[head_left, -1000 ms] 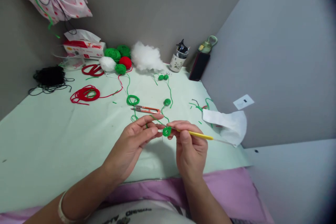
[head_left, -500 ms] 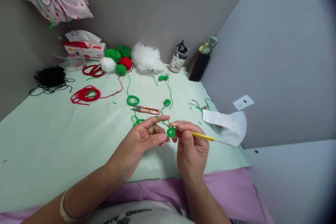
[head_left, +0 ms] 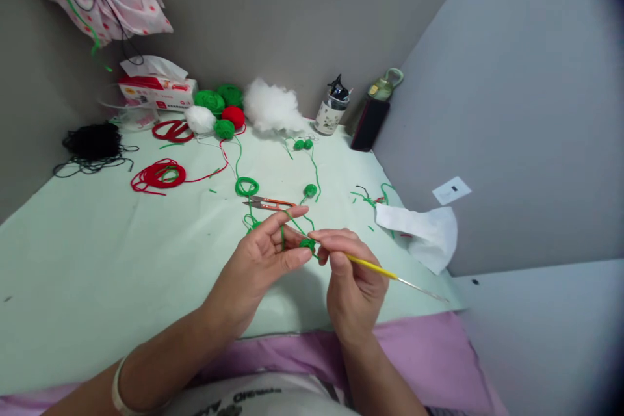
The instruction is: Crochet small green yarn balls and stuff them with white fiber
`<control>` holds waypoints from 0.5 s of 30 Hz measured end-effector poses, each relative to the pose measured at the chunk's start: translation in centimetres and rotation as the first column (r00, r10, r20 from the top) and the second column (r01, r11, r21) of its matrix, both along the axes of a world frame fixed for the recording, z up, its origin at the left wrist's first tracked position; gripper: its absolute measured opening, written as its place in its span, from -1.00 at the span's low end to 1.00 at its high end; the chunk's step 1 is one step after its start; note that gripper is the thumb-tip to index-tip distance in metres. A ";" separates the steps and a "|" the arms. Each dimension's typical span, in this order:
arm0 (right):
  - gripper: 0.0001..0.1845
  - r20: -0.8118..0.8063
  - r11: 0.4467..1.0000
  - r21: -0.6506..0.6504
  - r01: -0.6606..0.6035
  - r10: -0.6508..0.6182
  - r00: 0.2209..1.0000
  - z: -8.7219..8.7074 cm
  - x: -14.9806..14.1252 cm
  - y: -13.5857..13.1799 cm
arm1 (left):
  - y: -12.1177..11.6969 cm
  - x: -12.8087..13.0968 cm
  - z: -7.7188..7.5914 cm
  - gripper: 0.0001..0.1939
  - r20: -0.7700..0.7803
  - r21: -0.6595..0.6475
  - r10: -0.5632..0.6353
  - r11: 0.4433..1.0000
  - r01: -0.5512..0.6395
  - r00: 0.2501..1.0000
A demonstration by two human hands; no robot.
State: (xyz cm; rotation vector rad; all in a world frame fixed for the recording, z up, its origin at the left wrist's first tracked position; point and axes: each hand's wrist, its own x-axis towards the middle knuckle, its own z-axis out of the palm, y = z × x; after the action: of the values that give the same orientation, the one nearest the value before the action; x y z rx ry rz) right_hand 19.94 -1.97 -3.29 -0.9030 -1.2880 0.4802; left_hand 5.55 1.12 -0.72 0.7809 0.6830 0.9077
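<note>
Between the thumb and fingers of my left hand (head_left: 266, 250) is pinched a small round green crochet piece (head_left: 307, 244). Green yarn (head_left: 283, 237) runs round those fingers and over the raised index finger. My right hand (head_left: 355, 279) grips a crochet hook (head_left: 373, 265) by its yellow handle, its thin metal shaft pointing out to the right. The hook's working tip meets the green piece; the stitch there is too small to make out. Just beyond my left fingers lie orange-handled thread snips (head_left: 268, 203), partly covered by the index finger.
Balls of green, white and red yarn (head_left: 233, 117) sit at the back beside white stuffing (head_left: 273, 107). Further right stand a pen cup (head_left: 331, 110) and a dark phone (head_left: 370, 125) against a bottle. Red cord (head_left: 166, 174) and black yarn (head_left: 92, 142) lie left; white cloth (head_left: 431, 231) lies right.
The green piece has tilted and moved slightly left, so its ring face no longer shows. My left index finger has shifted a little left and up, and the hook's rear end dips lower.
</note>
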 end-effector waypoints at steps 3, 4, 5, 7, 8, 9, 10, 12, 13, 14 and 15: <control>-0.78 0.043 1.000 -0.011 0.022 -0.021 0.999 0.0 -0.1 -0.2 | -0.1 0.1 0.0 -0.47 0.004 0.004 0.032 0.999 -0.032 0.999; -0.76 0.104 0.998 -0.003 0.055 -0.055 0.993 0.0 -0.1 -0.3 | -0.1 0.2 -0.1 -0.48 0.012 -0.001 0.037 0.999 -0.037 0.999; -0.74 0.198 0.995 0.020 0.095 -0.097 0.975 -0.1 -0.1 -0.4 | -0.1 0.3 -0.2 -0.48 0.021 -0.007 0.037 0.999 -0.037 0.999; -0.66 0.399 0.976 0.132 0.173 -0.212 0.892 -0.4 0.0 -0.7 | -0.2 0.4 -0.4 -0.49 0.052 -0.037 0.026 0.999 -0.024 0.998; -0.62 0.470 0.963 0.190 0.191 -0.260 0.843 -0.5 0.1 -0.8 | -0.1 0.4 -0.5 -0.50 0.074 -0.066 0.006 0.998 -0.001 0.997; -0.58 0.506 0.955 0.227 0.191 -0.283 0.815 -0.6 0.3 -0.8 | -0.1 0.3 -0.7 -0.52 0.099 -0.106 -0.025 0.994 0.036 0.995; -0.58 0.507 0.960 0.219 0.177 -0.267 0.820 -0.5 0.5 -0.8 | 0.1 0.1 -0.8 -0.53 0.120 -0.146 -0.050 0.987 0.067 0.991; -0.64 0.390 0.984 0.119 0.133 -0.170 0.905 -0.3 0.9 -0.5 | 0.4 -0.3 -0.8 -0.57 0.151 -0.208 -0.070 0.973 0.101 0.986; -0.68 0.289 0.993 0.057 0.101 -0.113 0.951 -0.1 1.1 -0.4 | 0.6 -0.6 -0.8 -0.58 0.156 -0.218 -0.062 0.971 0.096 0.986; -0.72 0.170 0.998 0.010 0.066 -0.067 0.983 0.1 1.3 -0.3 | 0.7 -0.8 -0.8 -0.59 0.152 -0.211 -0.049 0.974 0.081 0.987; -0.75 0.055 0.999 -0.029 0.030 -0.029 0.998 0.3 1.3 -0.1 | 0.8 -1.0 -0.7 -0.60 0.138 -0.193 -0.038 0.979 0.064 0.990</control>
State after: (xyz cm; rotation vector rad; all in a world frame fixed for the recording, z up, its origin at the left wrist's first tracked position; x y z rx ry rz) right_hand 21.26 -2.11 -2.95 -0.9648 -1.3179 0.4555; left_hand 4.58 1.90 -1.46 0.5539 0.6209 0.8240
